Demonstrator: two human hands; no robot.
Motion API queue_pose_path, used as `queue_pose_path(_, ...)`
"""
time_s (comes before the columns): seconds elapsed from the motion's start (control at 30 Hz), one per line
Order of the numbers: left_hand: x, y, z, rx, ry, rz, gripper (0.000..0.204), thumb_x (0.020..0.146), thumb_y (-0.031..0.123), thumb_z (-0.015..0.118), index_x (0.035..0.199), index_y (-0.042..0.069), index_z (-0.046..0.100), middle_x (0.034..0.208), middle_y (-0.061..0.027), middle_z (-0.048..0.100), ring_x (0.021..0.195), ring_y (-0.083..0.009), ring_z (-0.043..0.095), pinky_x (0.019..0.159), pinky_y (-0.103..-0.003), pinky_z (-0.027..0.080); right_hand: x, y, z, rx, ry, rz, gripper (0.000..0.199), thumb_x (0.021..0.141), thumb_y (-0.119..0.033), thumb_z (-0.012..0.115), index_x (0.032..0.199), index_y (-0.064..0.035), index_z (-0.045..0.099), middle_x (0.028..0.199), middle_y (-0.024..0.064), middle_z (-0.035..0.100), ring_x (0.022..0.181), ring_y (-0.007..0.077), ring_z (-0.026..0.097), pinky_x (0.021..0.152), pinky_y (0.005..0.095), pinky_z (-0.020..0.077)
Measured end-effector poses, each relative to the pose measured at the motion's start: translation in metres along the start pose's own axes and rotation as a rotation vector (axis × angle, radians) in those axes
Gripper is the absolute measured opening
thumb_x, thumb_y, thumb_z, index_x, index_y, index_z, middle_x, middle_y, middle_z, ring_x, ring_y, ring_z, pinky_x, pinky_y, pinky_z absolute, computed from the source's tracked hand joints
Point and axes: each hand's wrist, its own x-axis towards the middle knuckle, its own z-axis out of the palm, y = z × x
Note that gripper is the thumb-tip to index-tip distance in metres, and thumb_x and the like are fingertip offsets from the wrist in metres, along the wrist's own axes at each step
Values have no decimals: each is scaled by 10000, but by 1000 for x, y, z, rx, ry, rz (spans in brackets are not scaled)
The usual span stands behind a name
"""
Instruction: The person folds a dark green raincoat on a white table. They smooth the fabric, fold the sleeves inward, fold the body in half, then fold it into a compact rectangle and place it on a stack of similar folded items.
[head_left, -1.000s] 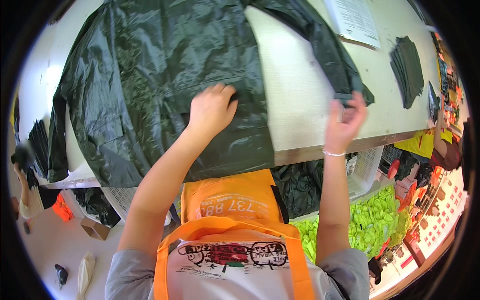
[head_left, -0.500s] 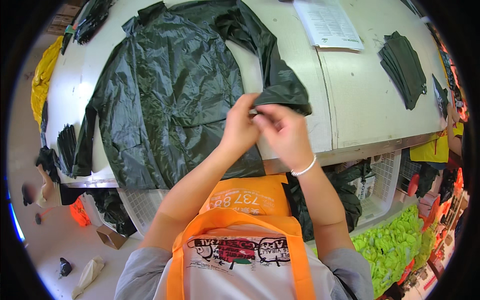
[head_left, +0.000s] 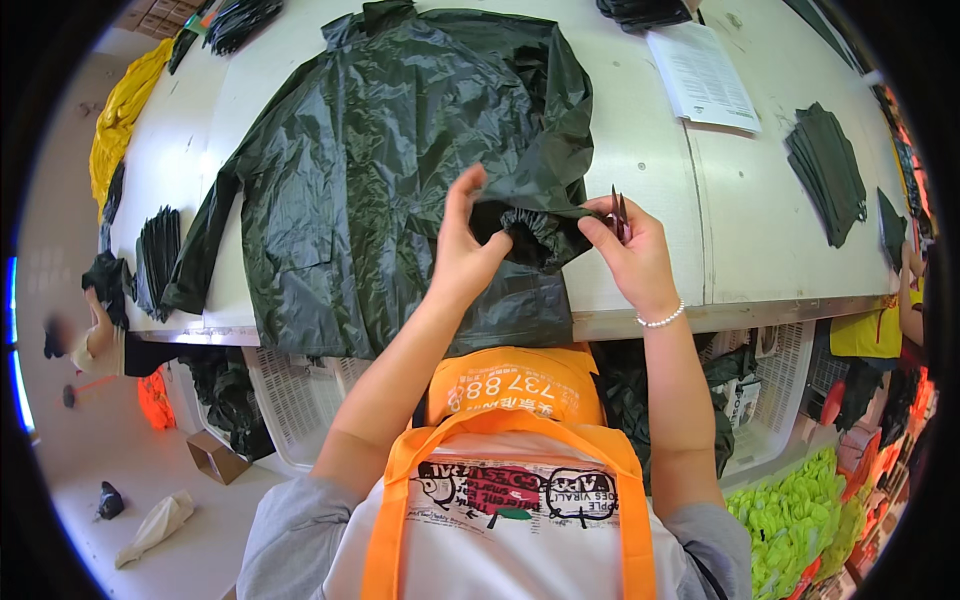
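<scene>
At the middle of the frame the left hand (head_left: 465, 255) is closed around the gathered elastic cuff (head_left: 530, 232) of a dark green raincoat sleeve, thumb under the fabric and fingers raised above it. Just to its right, the right hand (head_left: 632, 255) pinches the other side of the same cuff between thumb and fingers, and a small pair of dark thread snips (head_left: 618, 212) stands upright against its forefinger; a pearl bracelet (head_left: 662, 318) circles the wrist. The cuff is lifted a little above the near edge of the white worktop (head_left: 640, 150), and its sleeve runs up and back to the raincoat (head_left: 380, 170), which lies spread flat across the upper middle of the frame with its other sleeve stretched toward the lower left. On the worktop at the upper right lies a printed sheet of paper (head_left: 705, 80), and further right a stack of folded dark green pieces (head_left: 828, 170). A yellow garment (head_left: 122, 105) hangs off the worktop at the upper left. Below the worktop edge stand white plastic baskets (head_left: 300, 395), and bright green garments (head_left: 800, 510) fill the lower right corner.
</scene>
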Motion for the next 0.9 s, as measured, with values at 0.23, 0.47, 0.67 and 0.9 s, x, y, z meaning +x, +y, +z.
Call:
queue_pose_path(0.23, 22, 63, -26, 462, -307, 486, 320, 701, 73, 712, 1009, 29, 635, 1082, -115, 607, 1024, -285, 560, 898, -365, 433, -1, -32, 25, -177, -67, -144, 160, 774, 8, 707, 926, -4, 660, 659, -75, 524, 570, 11, 347, 527, 174, 315)
queue_pose_path(0.47, 21, 77, -24, 282, -432, 117, 193, 746, 23, 629, 938, 4, 634, 849, -87, 654, 797, -140, 602, 743, -263, 467, -5, -39, 24, -134, -75, -106, 92, 831, -67, 693, 859, 12, 656, 679, -47, 584, 592, 12, 412, 537, 171, 346)
queue_pose_path(0.67, 19, 75, -16, 256, -433, 42, 217, 751, 118, 740, 894, -28, 666, 792, -49, 671, 742, -63, 575, 691, -229, 470, -2, -52, 29, -236, -61, -133, 139, 854, -107, 681, 886, 19, 632, 716, -28, 586, 630, 10, 443, 566, 170, 373)
queue_pose_path(0.9, 23, 76, -22, 159, -378, -95, 174, 760, 96, 740, 878, -23, 691, 767, -23, 676, 712, -42, 562, 663, -207, 467, -7, -48, 10, -329, -82, -182, 268, 906, -124, 603, 1121, -6, 494, 871, 32, 551, 646, 69, 446, 605, 211, 411)
